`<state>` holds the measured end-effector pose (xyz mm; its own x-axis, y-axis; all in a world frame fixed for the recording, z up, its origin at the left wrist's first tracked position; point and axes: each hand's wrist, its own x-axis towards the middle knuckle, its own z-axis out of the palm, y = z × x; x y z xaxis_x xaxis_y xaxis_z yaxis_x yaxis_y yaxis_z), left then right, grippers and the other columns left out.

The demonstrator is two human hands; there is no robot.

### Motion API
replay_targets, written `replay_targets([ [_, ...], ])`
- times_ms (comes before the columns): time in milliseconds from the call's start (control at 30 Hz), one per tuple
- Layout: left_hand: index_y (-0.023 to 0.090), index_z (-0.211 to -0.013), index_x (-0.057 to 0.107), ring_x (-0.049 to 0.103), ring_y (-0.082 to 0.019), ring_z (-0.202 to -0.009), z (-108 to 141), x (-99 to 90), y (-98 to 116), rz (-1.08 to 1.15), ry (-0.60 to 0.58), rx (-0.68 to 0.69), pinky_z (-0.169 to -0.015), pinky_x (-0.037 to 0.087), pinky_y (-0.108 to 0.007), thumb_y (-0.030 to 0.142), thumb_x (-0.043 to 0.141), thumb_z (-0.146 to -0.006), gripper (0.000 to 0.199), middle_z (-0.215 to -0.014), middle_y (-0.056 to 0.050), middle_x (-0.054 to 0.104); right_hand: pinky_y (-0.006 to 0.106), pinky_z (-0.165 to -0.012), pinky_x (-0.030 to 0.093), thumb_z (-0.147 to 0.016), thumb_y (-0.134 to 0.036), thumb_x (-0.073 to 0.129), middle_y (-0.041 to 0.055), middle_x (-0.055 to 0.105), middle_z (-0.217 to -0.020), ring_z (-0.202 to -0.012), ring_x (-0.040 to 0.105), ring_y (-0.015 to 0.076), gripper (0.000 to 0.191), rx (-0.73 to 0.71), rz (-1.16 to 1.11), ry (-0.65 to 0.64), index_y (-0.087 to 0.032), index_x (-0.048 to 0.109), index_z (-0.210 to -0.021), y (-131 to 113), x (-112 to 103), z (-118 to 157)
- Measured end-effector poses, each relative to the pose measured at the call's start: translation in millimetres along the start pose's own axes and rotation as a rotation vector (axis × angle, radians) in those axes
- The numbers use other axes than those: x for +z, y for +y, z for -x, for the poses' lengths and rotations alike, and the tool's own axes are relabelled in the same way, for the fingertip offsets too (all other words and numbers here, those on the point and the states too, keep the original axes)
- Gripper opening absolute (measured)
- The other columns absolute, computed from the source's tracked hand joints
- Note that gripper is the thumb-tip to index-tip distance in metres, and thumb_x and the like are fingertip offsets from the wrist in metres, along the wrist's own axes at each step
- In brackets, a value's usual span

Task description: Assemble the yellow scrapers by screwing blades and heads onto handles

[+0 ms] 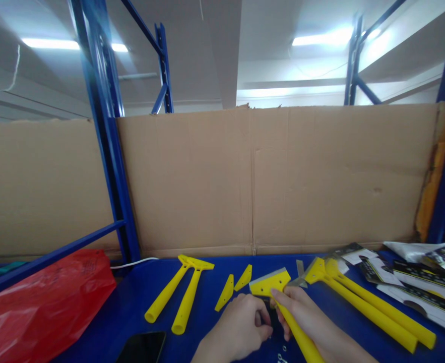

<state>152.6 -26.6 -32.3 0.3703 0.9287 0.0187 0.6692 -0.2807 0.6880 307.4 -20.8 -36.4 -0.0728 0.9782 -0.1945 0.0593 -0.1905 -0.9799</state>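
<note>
A yellow scraper point(296, 330) with a wide head and a metal blade along its far edge is gripped in my right hand point(307, 310), tilted up to the left. My left hand point(239, 322) is just left of its handle, below the head, with fingers curled in; whatever they pinch is hidden. Small metal fasteners point(281, 355) lie on the blue table point(203, 315) below my hands. Beyond my left hand lie two loose yellow blade covers point(225, 292). To the left are two yellow scraper handles point(188, 305); two more long yellow scrapers point(373, 307) lie to the right.
Loose metal blades point(301, 275) lie behind my right hand. Black-and-white packages point(426, 287) are piled at the far right. A red plastic bag point(52, 302) and a dark phone point(142, 348) are on the left. Cardboard point(192, 181) and blue rack posts point(111, 151) stand behind.
</note>
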Motion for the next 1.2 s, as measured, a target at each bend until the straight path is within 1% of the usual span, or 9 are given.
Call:
replay_targets([
  [167, 0.022, -0.074, 0.07, 0.051, -0.013, -0.058, -3.3, 4.1, -6.6, -0.025, -0.045, -0.02, -0.055, 0.033, -0.023, 0.021, 0.063, -0.065, 0.012, -0.062, 0.002, 0.061, 0.02, -0.044, 0.041, -0.089, -0.02, 0.048, -0.0052, 0.053, -0.045, -0.037, 0.051, 0.008, 0.024, -0.028, -0.016, 0.03, -0.017, 0.052, -0.065, -3.9, -1.6, 0.6],
  [333, 0.022, -0.07, 0.068, 0.055, -0.015, -0.065, -5.6, 7.5, -10.1, -0.006, -0.04, 0.011, -0.059, 0.035, -0.024, 0.022, 0.064, -0.066, 0.006, -0.064, 0.002, 0.063, 0.022, -0.05, 0.045, -0.088, -0.021, 0.052, -0.0014, 0.06, -0.051, -0.043, 0.057, 0.0095, 0.023, -0.043, -0.116, -0.03, -0.016, 0.055, -0.065, -2.9, -3.4, -5.0],
  [500, 0.019, -0.068, 0.067, 0.053, -0.014, -0.058, -5.5, 5.6, -7.2, 0.045, -0.071, -0.057, -0.054, 0.035, -0.023, 0.021, 0.065, -0.064, 0.005, -0.06, 0.002, 0.059, 0.024, -0.057, 0.049, -0.084, -0.027, 0.058, 0.0011, 0.066, -0.059, -0.051, 0.064, 0.0121, 0.02, -0.043, -0.195, 0.01, -0.016, 0.057, -0.067, -2.5, -7.9, -10.3],
  [600, 0.019, -0.069, 0.066, 0.052, -0.014, -0.058, -6.5, 6.7, -10.6, 0.09, -0.062, -0.085, -0.053, 0.034, -0.023, 0.021, 0.065, -0.063, 0.006, -0.061, 0.002, 0.058, 0.026, -0.062, 0.05, -0.081, -0.03, 0.062, 0.0028, 0.068, -0.061, -0.056, 0.066, 0.0141, 0.019, -0.067, -0.197, 0.01, -0.016, 0.058, -0.067, -1.8, -10.6, -14.0],
  [700, 0.019, -0.07, 0.066, 0.053, -0.014, -0.061, -9.4, 9.0, -14.2, 0.143, 0.002, -0.052, -0.055, 0.034, -0.023, 0.021, 0.065, -0.065, 0.006, -0.064, 0.001, 0.059, 0.027, -0.062, 0.05, -0.077, -0.034, 0.065, 0.0028, 0.068, -0.058, -0.055, 0.065, 0.0148, 0.022, -0.081, -0.181, -0.002, -0.017, 0.058, -0.066, -0.4, -11.7, -18.1],
  [800, 0.019, -0.069, 0.063, 0.05, -0.014, -0.06, -14.5, 8.4, -11.7, 0.246, 0.09, 0.005, -0.055, 0.034, -0.023, 0.02, 0.062, -0.068, 0.002, -0.064, 0.001, 0.058, 0.027, -0.061, 0.05, -0.077, -0.034, 0.065, 0.0022, 0.067, -0.056, -0.054, 0.064, 0.0142, 0.023, -0.09, -0.172, -0.014, -0.016, 0.058, -0.065, -0.1, -12.0, -20.6],
  [900, 0.018, -0.066, 0.06, 0.049, -0.013, -0.059, -21.0, 5.0, -6.4, 0.359, 0.238, 0.038, -0.057, 0.036, -0.023, 0.019, 0.06, -0.07, 0.004, -0.063, 0.001, 0.057, 0.025, -0.06, 0.049, -0.078, -0.034, 0.063, 0.0022, 0.067, -0.055, -0.053, 0.064, 0.0134, 0.022, -0.087, -0.162, -0.033, -0.016, 0.058, -0.067, 0.2, -12.4, -22.5],
  [1000, 0.017, -0.065, 0.059, 0.051, -0.013, -0.06, -27.0, 2.3, -6.4, 0.42, 0.378, 0.044, -0.058, 0.039, -0.024, 0.023, 0.061, -0.07, 0.007, -0.063, 0.0, 0.058, 0.025, -0.056, 0.048, -0.079, -0.036, 0.063, 0.0023, 0.067, -0.054, -0.051, 0.063, 0.0132, 0.024, -0.074, -0.151, -0.049, -0.015, 0.058, -0.069, 2.9, -12.5, -27.8],
  [1200, 0.017, -0.066, 0.06, 0.05, -0.012, -0.055, -36.6, -0.4, -14.8, 0.454, 0.454, -0.022, -0.05, 0.039, -0.023, 0.032, 0.061, -0.068, 0.016, -0.061, 0.0, 0.057, 0.023, -0.052, 0.047, -0.076, -0.042, 0.066, 0.0014, 0.066, -0.054, -0.048, 0.062, 0.0125, 0.029, -0.046, -0.143, -0.096, -0.015, 0.059, -0.071, 8.7, -10.2, -44.9],
])
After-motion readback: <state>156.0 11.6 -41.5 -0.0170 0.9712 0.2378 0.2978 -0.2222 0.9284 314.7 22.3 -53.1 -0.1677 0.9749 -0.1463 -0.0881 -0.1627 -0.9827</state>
